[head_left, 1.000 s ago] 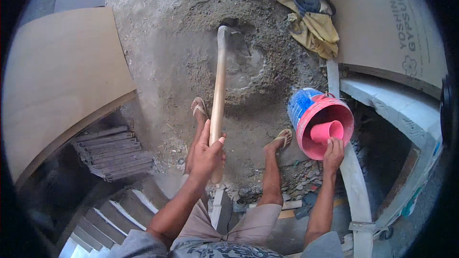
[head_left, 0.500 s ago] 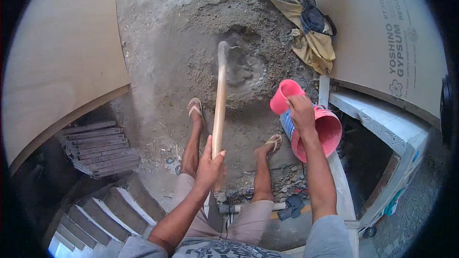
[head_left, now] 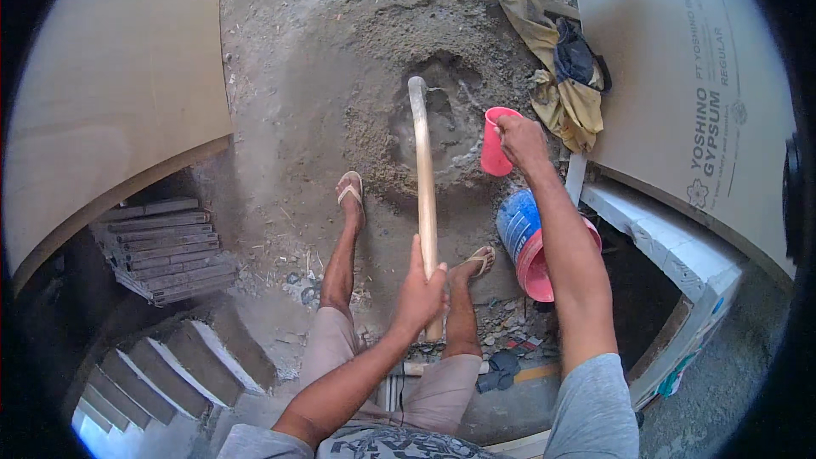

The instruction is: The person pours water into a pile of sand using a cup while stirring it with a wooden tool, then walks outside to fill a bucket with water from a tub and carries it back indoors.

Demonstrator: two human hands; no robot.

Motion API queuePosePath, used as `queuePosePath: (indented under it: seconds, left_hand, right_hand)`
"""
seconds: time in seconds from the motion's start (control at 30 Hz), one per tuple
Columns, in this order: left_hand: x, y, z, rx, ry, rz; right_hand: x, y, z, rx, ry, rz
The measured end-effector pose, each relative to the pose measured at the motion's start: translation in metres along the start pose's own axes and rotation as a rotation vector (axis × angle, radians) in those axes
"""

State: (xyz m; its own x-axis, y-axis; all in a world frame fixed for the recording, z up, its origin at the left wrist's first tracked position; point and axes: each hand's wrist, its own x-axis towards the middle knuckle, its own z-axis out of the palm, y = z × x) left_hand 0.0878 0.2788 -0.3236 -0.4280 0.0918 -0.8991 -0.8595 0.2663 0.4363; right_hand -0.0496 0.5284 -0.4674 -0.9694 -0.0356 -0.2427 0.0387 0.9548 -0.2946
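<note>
My left hand (head_left: 422, 295) grips the lower part of a hoe's pale wooden handle (head_left: 425, 170). The handle runs away from me, and its far end reaches the wet hollow (head_left: 442, 119) in a grey sand or mortar heap; the blade is hidden there. In my right hand (head_left: 521, 143) is a pink plastic dipper (head_left: 495, 153), tilted beside the hollow's right edge. What the dipper contains cannot be seen. Below my right forearm lies a tilted bucket (head_left: 520, 223), blue outside with a pink rim and inside.
Gypsum boards (head_left: 663, 76) lean at the right over a white-painted wooden frame (head_left: 659, 225). A yellowish sack and dark cloth (head_left: 565, 76) lie beside them. On the left are a large tan board (head_left: 127, 59), stacked slats (head_left: 166, 246) and descending steps (head_left: 183, 365). My sandalled feet straddle the handle's near side.
My right hand has carried the dipper away from above the bucket, forward toward the hollow. My left hand and the handle's near end have shifted right. The whole view has shifted slightly.
</note>
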Motion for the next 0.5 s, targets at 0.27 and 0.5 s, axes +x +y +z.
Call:
queuePosePath:
  seconds: [0.27,0.5]
  left_hand:
    - [0.001,0.010,-0.003,0.043,-0.028,-0.020]
    - [0.003,0.008,-0.003,0.018,-0.038,0.026]
  right_hand:
    - [0.016,0.011,0.000,-0.035,-0.081,0.015]
    - [0.024,0.006,-0.014,-0.064,-0.189,0.023]
